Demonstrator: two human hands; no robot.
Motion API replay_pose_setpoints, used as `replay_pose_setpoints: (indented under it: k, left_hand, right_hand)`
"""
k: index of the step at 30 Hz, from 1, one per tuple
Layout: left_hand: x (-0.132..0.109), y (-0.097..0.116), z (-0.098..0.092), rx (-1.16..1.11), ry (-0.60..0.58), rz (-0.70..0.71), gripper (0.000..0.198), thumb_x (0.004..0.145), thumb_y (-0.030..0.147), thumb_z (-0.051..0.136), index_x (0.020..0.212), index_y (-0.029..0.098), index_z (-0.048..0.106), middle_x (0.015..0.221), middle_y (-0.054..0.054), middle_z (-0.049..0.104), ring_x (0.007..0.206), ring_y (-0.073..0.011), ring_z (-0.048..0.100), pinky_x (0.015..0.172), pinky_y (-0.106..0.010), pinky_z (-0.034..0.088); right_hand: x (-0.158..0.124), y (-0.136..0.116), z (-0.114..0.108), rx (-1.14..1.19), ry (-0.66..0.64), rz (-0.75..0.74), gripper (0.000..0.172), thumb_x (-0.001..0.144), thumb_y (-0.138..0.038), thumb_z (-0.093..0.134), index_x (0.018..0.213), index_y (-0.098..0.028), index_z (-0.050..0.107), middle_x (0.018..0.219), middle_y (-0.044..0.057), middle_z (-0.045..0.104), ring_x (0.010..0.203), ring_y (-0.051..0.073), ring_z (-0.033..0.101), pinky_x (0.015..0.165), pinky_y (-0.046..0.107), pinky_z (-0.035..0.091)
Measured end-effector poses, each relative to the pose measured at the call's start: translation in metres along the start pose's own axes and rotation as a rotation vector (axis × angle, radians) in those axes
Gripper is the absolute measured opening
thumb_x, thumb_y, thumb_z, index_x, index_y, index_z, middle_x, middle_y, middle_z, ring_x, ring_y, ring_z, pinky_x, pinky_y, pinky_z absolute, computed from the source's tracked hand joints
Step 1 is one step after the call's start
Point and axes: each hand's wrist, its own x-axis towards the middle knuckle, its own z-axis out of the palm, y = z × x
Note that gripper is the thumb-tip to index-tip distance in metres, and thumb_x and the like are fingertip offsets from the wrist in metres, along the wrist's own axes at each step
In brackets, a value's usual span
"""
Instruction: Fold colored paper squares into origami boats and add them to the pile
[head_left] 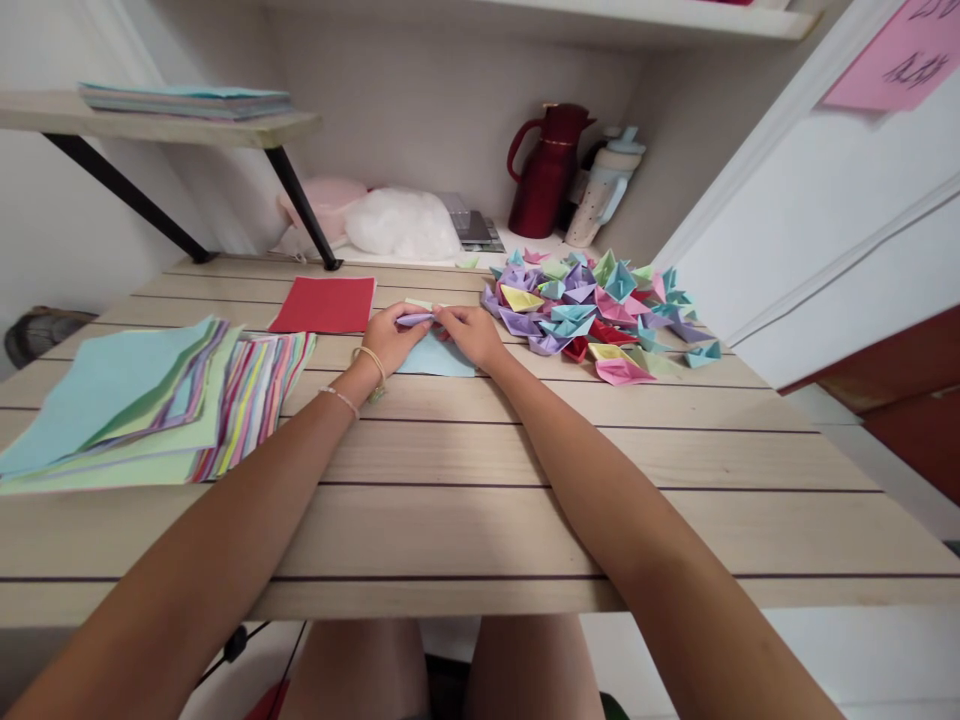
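Between my two hands is a small folded piece of purple paper (pixel 414 319). My left hand (pixel 394 335) has its fingers closed around the left part of it. At its right end, the fingertips of my right hand (pixel 471 332) pinch the paper. Below both hands a light blue paper sheet (pixel 436 358) lies on the table, with a pale yellow-green edge showing behind the fingers. Just right of my right hand is a heap of folded paper boats (pixel 577 300) in purple, blue, pink, red, yellow and green.
Fanned coloured paper sheets (pixel 112 380) cover the table's left side. A red paper stack (pixel 324 305) lies behind my left hand. On the raised shelf (pixel 300 125) is more paper. A dark red jug (pixel 547 170), a tumbler (pixel 604 190) and a white plastic bag (pixel 403 222) stand behind the table.
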Motion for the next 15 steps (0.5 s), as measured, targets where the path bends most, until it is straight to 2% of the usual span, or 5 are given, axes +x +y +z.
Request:
replay_pose_setpoints:
  k: [4,6,10,12,15]
  left_hand:
    - [0.001,0.001,0.001,-0.173,0.027,-0.093,0.027,0.069,0.039,0.070,0.081,0.016,0.067,0.075,-0.004,0.069,0.071,-0.0167,0.064,0.072,-0.031,0.053]
    - [0.001,0.003,0.000,-0.164,0.064,-0.117,0.027,0.070,0.043,0.068,0.070,0.016,0.064,0.064,-0.001,0.065,0.063,-0.0145,0.062,0.065,-0.028,0.051]
    - [0.000,0.009,-0.002,-0.097,0.109,-0.115,0.039,0.076,0.048,0.062,0.053,0.018,0.052,0.044,0.005,0.046,0.045,-0.0097,0.048,0.047,-0.023,0.041]
    - [-0.001,0.011,-0.002,-0.147,0.074,-0.122,0.040,0.078,0.050,0.060,0.055,0.019,0.051,0.044,0.005,0.044,0.040,-0.0083,0.044,0.043,-0.022,0.038]
    - [-0.001,0.013,0.000,-0.236,0.026,-0.141,0.039,0.077,0.054,0.059,0.064,0.018,0.055,0.053,0.003,0.053,0.043,-0.0078,0.049,0.044,-0.021,0.041]
  right_hand:
    - [0.002,0.003,0.001,0.167,-0.017,0.063,0.052,0.088,-0.056,0.041,0.076,-0.014,0.069,0.071,0.005,0.070,0.063,0.014,0.064,0.062,0.023,0.046]
    - [0.001,0.003,0.001,0.215,-0.037,0.050,0.053,0.088,-0.058,0.041,0.074,-0.015,0.069,0.073,0.005,0.071,0.061,0.014,0.064,0.060,0.023,0.046]
    - [-0.001,-0.001,-0.001,0.275,-0.052,0.055,0.052,0.085,-0.060,0.044,0.071,-0.016,0.068,0.063,0.002,0.066,0.057,0.013,0.062,0.056,0.022,0.044]
    - [-0.002,-0.003,-0.002,0.329,-0.042,0.075,0.051,0.083,-0.061,0.048,0.069,-0.016,0.066,0.059,0.001,0.062,0.057,0.013,0.060,0.054,0.021,0.044]
    - [-0.002,-0.004,-0.002,0.414,-0.043,0.080,0.045,0.079,-0.058,0.054,0.072,-0.015,0.067,0.063,0.000,0.062,0.059,0.013,0.059,0.053,0.022,0.044]
